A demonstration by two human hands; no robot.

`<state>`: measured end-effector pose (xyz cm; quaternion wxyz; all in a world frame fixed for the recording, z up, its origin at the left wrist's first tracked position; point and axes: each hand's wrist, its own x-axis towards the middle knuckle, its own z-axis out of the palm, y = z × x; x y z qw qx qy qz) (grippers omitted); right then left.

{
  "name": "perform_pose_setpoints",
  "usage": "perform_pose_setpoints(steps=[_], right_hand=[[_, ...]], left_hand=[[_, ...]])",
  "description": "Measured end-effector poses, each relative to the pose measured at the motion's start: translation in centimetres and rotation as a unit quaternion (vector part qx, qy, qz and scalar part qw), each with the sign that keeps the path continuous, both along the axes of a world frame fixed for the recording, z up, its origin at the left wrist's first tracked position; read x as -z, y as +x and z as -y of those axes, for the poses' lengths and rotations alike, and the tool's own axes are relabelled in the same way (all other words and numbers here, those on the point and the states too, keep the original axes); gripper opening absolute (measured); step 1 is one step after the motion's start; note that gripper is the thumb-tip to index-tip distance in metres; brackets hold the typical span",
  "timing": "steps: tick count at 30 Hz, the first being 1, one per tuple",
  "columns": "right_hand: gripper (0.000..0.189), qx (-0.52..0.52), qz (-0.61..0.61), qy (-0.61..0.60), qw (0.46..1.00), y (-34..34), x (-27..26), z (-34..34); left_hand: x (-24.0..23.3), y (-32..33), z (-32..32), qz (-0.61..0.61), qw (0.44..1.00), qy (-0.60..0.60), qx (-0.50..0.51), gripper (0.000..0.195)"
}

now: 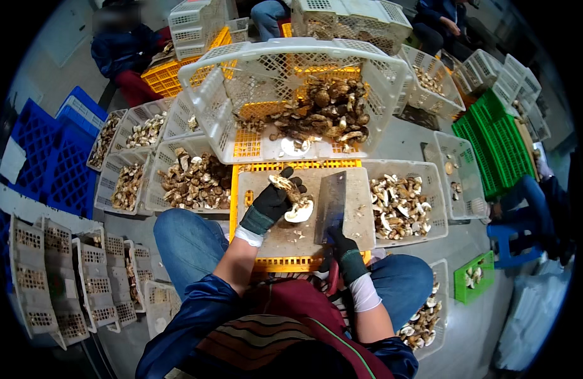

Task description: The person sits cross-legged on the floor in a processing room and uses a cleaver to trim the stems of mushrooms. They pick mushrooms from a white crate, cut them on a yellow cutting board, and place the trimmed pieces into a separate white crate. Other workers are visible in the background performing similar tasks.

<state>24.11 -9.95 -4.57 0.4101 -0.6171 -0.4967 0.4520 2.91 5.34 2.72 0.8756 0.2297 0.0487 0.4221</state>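
My left hand (271,201), in a black glove, holds a brown mushroom (298,201) with a pale cut face over the cutting board (277,237). My right hand (346,253), gloved as well, grips a cleaver (331,194) by its handle, the broad blade standing to the right of the mushroom and apart from it. Small trimmings (298,234) lie on the board. The board rests on an upturned yellow plastic crate (291,263). Just beyond it a white crate (291,46) lies tipped on its side, its opening towards me, with a heap of brown mushrooms (331,111) inside.
A white crate of cut mushrooms (400,206) stands right of the board, and a crate of whole mushrooms (194,182) left of it. Stacked crates (59,279) fill the lower left. Green crates (495,142) stand at right. Several people sit around, one (123,57) at upper left.
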Motion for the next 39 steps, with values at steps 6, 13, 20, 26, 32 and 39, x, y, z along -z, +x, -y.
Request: perform_pose_setpoints(steps=[6,13,20,26,32,39], right_hand=[[0.034,0.086,-0.131,-0.164,0.974,-1.7,-2.6,-1.0],[0.029,-0.060,0.314,0.013,0.947,-1.9,-5.3,-1.0],[0.044,0.116,0.098,-0.067,0.986,-4.2,-11.4,-0.6],[0.052,0.096,-0.101,-0.179,0.974,-4.5,-16.9,-1.0],[0.047,-0.080,0.319,0.050,0.943,-5.2,-10.4,0.7],[0.065,-0.176,0.291,0.046,0.939,-5.5,-10.4,0.5]], left_hand=[[1.3,-0.5,-1.1,-0.099,0.993,0.034,0.054,0.070],[-1.3,0.2,-1.4,-0.698,0.603,0.386,-0.029,0.050],[-0.5,-0.2,-0.6,-0.726,0.587,0.342,-0.109,0.059],[-0.2,-3.4,3.3,-0.780,0.485,0.364,-0.156,0.060],[1.6,-1.3,4.3,-0.775,0.457,0.398,-0.179,0.037],[1.4,-1.4,4.0,-0.781,0.470,0.367,-0.183,0.019]])
